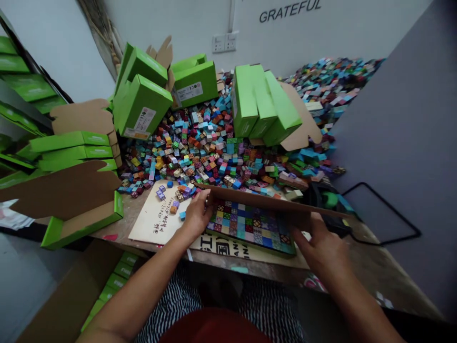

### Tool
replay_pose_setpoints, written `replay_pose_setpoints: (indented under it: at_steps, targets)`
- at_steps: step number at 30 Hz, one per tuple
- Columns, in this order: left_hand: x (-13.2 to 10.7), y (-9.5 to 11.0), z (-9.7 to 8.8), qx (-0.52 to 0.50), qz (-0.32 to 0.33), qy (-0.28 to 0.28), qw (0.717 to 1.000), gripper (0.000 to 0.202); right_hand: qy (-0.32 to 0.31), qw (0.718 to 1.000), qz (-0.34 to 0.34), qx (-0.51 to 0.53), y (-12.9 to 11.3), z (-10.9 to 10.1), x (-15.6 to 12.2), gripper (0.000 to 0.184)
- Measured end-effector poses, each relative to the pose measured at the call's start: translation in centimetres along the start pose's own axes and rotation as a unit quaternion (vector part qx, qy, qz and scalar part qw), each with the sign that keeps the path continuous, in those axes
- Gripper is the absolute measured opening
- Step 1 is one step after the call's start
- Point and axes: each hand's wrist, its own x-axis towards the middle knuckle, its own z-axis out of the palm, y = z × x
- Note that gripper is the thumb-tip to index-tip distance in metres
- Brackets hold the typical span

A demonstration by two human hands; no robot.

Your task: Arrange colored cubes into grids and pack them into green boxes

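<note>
Close in front of me is a shallow cardboard box (271, 202), brown on the inside, with a green edge along its bottom. Rows of small patterned colored cubes (243, 221) fill its floor in a grid. My left hand (197, 214) is closed on the box's left end, thumb near the top corner. At the right end, my right hand (321, 245) grips the side with thumb and fingers, the fingertips partly hidden. Below the box lies a printed cardboard sheet (146, 224) with handwriting, and a few loose cubes (173, 208) rest on it.
A large heap of loose cubes (200, 143) spreads across the table to the wall. Green boxes stand on it at the back left (143, 102) and center (255, 102). An open green box (85, 219) lies left. A black wire frame (389, 240) sits right.
</note>
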Motion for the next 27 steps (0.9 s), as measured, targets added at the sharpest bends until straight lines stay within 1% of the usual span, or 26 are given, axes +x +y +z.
replay_pose_setpoints:
  at_steps: [3, 6, 11, 13, 16, 18, 21, 22, 24, 26, 27]
  targets:
    - [0.3, -0.2, -0.1, 0.002, 0.004, -0.013, 1.0, 0.052, 0.021, 0.999, 0.019, 0.022, -0.1, 0.6, -0.1, 0.048]
    - [0.2, -0.2, -0.6, 0.012, 0.011, -0.039, 0.999, 0.053, 0.035, 0.998, 0.008, 0.051, -0.1, 1.1, -0.2, 0.046]
    - [-0.3, -0.4, -1.2, 0.044, 0.012, -0.053, 0.998, 0.059, 0.024, 0.998, -0.008, 0.058, 0.4, 1.2, 0.2, 0.043]
    - [-0.5, -0.7, -1.4, 0.038, 0.047, -0.07, 0.996, 0.055, 0.011, 0.997, -0.039, 0.069, 1.0, 1.4, 0.0, 0.044]
    - [-1.2, -1.2, -2.0, -0.005, 0.137, -0.094, 0.986, 0.048, -0.016, 0.994, -0.088, 0.067, 2.1, 1.7, -0.9, 0.05]
    - [-1.9, -1.5, -2.8, -0.03, 0.172, -0.114, 0.978, 0.053, -0.034, 0.991, -0.11, 0.07, 2.5, 1.7, -2.0, 0.057]
    - [-3.0, -2.0, -3.8, -0.041, 0.195, -0.143, 0.969, 0.065, -0.046, 0.979, -0.157, 0.124, 2.8, 1.2, -3.5, 0.068]
    - [-3.3, -2.3, -4.1, -0.03, 0.205, -0.153, 0.966, 0.068, -0.047, 0.976, -0.17, 0.131, 2.9, 1.1, -3.8, 0.068]
    - [-3.8, -2.8, -4.2, 0.024, 0.226, -0.16, 0.961, 0.068, -0.046, 0.979, -0.174, 0.1, 3.6, 1.3, -4.1, 0.059]
    - [-4.3, -3.4, -3.9, 0.104, 0.231, -0.154, 0.955, 0.058, -0.05, 0.982, -0.173, 0.054, 4.6, 2.2, -4.1, 0.049]
    - [-4.5, -3.6, -3.8, 0.141, 0.227, -0.145, 0.953, 0.053, -0.052, 0.981, -0.18, 0.041, 5.2, 2.7, -4.1, 0.047]
